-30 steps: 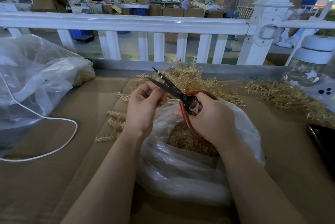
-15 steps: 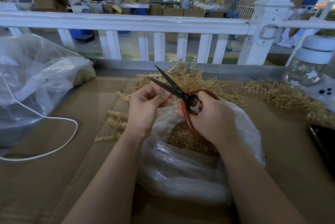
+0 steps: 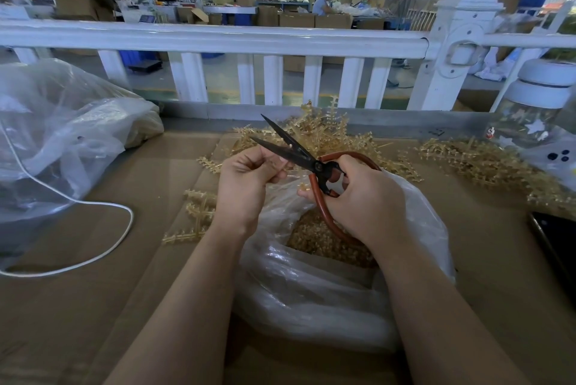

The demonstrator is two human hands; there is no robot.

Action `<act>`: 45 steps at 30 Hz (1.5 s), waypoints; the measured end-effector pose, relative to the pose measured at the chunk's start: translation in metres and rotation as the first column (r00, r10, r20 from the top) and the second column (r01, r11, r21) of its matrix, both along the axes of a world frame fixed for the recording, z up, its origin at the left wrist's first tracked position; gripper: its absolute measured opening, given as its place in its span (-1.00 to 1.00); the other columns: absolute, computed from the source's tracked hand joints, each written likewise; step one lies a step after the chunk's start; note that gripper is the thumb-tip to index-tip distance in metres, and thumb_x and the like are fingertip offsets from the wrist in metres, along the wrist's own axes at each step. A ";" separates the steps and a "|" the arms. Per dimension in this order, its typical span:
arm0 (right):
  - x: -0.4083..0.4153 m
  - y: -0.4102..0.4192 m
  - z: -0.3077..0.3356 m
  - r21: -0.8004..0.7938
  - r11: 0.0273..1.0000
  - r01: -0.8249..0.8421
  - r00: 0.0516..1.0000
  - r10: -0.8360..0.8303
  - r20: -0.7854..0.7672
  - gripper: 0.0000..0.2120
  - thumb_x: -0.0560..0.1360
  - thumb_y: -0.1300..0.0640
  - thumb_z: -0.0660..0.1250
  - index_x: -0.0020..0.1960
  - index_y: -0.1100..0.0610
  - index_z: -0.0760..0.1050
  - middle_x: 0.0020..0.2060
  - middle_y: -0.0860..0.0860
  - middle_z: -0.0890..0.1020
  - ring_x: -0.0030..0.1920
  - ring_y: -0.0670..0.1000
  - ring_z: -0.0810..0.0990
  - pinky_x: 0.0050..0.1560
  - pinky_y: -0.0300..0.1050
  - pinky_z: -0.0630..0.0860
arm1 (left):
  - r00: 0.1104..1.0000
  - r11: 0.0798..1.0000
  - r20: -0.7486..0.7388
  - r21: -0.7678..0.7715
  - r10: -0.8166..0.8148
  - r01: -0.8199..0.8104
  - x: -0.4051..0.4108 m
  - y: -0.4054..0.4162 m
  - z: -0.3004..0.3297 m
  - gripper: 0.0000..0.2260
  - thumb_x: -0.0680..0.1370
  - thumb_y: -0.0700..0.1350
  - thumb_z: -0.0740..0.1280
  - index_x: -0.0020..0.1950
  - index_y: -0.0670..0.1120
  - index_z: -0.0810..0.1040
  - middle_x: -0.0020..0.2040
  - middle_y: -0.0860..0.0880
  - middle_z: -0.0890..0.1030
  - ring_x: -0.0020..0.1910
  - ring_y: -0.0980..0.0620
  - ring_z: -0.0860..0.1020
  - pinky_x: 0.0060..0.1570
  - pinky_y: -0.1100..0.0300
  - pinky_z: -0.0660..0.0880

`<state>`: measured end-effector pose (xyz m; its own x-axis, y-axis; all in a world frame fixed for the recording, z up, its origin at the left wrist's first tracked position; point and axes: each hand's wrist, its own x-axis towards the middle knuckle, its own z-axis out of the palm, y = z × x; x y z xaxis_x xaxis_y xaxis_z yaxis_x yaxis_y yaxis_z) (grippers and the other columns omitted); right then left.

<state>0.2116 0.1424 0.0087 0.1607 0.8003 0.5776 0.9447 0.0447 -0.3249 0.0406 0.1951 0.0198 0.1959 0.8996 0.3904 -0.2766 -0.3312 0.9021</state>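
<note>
My right hand [image 3: 364,197] grips the red-brown loop handles of black-bladed scissors [image 3: 290,147], whose blades are parted and point up and to the left. My left hand [image 3: 246,179] has its fingers curled and pinches a thin tan plastic strip [image 3: 288,170] just under the blades; most of the strip is hidden by the fingers. Both hands hover over an open clear plastic bag [image 3: 311,291] that holds small tan plastic pieces [image 3: 311,235].
Tan plastic sprues lie in piles behind the hands [image 3: 327,132], at the right [image 3: 486,163] and left of the bag [image 3: 196,210]. A big clear bag [image 3: 62,135] and white cable [image 3: 93,203] lie left. A jar [image 3: 536,116] and dark phone [image 3: 558,238] sit right. A white railing [image 3: 218,38] runs behind.
The scissor blades have opened wider and tipped a little upward. My left hand has shifted slightly under the blades. The bag and piles have not moved.
</note>
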 end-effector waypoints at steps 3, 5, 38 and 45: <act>0.000 -0.001 0.000 0.021 1.000 0.006 1.000 -0.006 -0.010 -0.53 0.44 -0.44 0.28 -0.08 -0.03 0.54 -0.31 -0.16 0.61 -0.30 -0.13 0.56 -0.30 -0.11 0.59 | 1.000 1.000 0.009 0.000 -0.011 0.011 0.000 0.000 0.001 -0.65 0.54 -0.34 0.33 -0.32 0.03 0.67 -0.36 0.05 0.60 -0.33 0.09 0.47 -0.22 0.25 0.45; -0.001 -0.001 -0.001 0.029 1.000 -0.002 1.000 0.003 -0.020 -0.53 0.43 -0.44 0.31 -0.08 -0.03 0.57 -0.31 -0.17 0.62 -0.31 -0.14 0.56 -0.31 -0.13 0.59 | 1.000 1.000 0.017 0.000 -0.016 0.016 0.001 0.000 0.001 -0.63 0.54 -0.35 0.32 -0.34 0.03 0.66 -0.37 0.05 0.59 -0.33 0.09 0.46 -0.21 0.24 0.44; -0.003 -0.002 -0.001 0.077 0.996 -0.042 0.999 0.043 -0.011 -0.39 0.39 -0.54 0.12 -0.12 -0.02 0.59 -0.37 -0.15 0.61 -0.37 -0.12 0.55 -0.34 -0.12 0.58 | 0.998 0.998 -0.061 0.059 0.035 -0.032 0.002 0.003 -0.004 -0.76 0.56 -0.41 0.27 -0.12 -0.11 0.63 -0.31 0.03 0.60 -0.27 0.09 0.52 -0.17 0.26 0.51; -0.002 -0.001 -0.001 0.064 0.997 -0.035 0.999 0.036 -0.015 -0.43 0.39 -0.51 0.24 -0.13 -0.01 0.60 -0.35 -0.15 0.63 -0.35 -0.13 0.56 -0.32 -0.16 0.57 | 0.999 0.997 -0.036 0.078 -0.003 0.006 0.004 0.001 -0.003 -0.90 0.58 -0.42 0.23 -0.06 -0.35 0.53 -0.28 0.02 0.62 -0.28 0.10 0.54 -0.19 0.27 0.51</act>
